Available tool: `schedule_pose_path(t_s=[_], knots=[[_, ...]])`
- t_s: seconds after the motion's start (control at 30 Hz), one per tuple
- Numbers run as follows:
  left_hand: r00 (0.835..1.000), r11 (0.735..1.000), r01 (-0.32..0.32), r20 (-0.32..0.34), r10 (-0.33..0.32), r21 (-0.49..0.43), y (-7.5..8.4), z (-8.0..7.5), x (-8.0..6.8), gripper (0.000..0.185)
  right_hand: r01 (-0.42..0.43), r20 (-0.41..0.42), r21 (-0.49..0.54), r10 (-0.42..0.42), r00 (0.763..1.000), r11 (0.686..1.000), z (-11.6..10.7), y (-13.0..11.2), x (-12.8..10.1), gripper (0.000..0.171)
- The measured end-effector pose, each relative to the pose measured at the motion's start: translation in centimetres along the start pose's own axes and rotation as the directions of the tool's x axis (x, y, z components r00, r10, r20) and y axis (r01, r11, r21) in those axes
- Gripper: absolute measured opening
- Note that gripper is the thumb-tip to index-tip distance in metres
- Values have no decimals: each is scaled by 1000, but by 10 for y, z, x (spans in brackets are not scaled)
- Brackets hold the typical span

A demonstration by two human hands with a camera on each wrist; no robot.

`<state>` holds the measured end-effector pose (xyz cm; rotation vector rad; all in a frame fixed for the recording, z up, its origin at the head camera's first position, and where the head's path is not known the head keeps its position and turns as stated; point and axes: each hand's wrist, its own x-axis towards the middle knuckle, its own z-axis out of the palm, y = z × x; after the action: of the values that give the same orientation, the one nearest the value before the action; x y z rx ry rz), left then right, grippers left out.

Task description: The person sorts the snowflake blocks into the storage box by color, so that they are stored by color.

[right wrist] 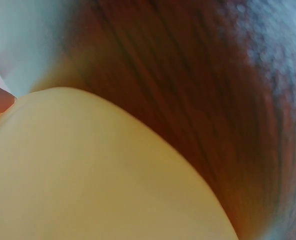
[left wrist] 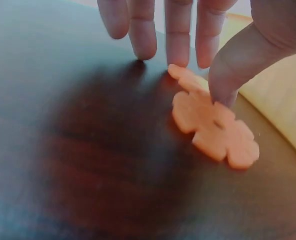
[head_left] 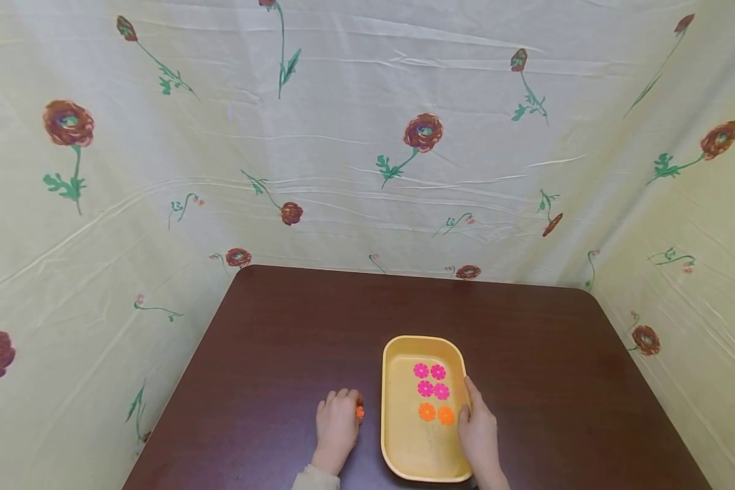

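Observation:
An orange flower-shaped piece [left wrist: 215, 127] lies flat on the dark brown table [head_left: 282, 340], just left of a yellow tray [head_left: 392, 442]. My left hand [head_left: 348, 403] is curled over this orange piece [head_left: 359, 411]. In the left wrist view the thumb [left wrist: 223, 85] presses on the piece and the fingertips [left wrist: 178, 55] meet its far edge, pinching it against the table. My right hand [head_left: 469, 408] holds the tray's right rim. Inside the tray lie several pink flower pieces [head_left: 430, 380] and two orange ones [head_left: 436, 413]. The right wrist view is filled by the blurred tray wall [right wrist: 98, 175].
The table [left wrist: 88, 165] is walled on three sides by a pale cloth printed with red flowers [head_left: 367, 136]. The tray [left wrist: 283, 100] stands near the front edge, right of centre. Bare tabletop stretches behind and to both sides.

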<state>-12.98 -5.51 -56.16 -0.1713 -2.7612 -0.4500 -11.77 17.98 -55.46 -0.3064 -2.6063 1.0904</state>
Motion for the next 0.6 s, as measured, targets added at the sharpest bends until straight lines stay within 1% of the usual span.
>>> schedule_pose_path(t_s=[0.1, 0.2, 0.27, 0.33, 0.5, 0.6], knots=[[999, 1000, 17, 29, -17, -17, 1, 0, 2, 29, 1, 0, 0, -1, 1000, 1000, 0, 0, 0, 47], [1000, 999, 9, 24, -8, -43, 2, 1, 3, 26, 9, -9, -2, -9, 1000, 1000, -1, -1, 0, 47], [1000, 998, -8, 16, 9, -58, 2, 1, 3, 25, 11, -13, -1, -11, 1000, 1000, -1, 0, 0, 47], [999, 998, -8, 32, 10, -70, 3, 1, 3, 25, 8, -13, -2, -8, 1000, 1000, -1, 0, 0, 47], [997, 992, 52, 63, -45, -117, 2, -4, 5, 18, -1, -6, -8, 1, 1000, 1000, 0, 1, 0, 47], [997, 986, 69, 38, -64, -148, 2, -8, 10, 11, -4, -2, -8, 4, 1000, 1000, 0, 1, 0, 48]])
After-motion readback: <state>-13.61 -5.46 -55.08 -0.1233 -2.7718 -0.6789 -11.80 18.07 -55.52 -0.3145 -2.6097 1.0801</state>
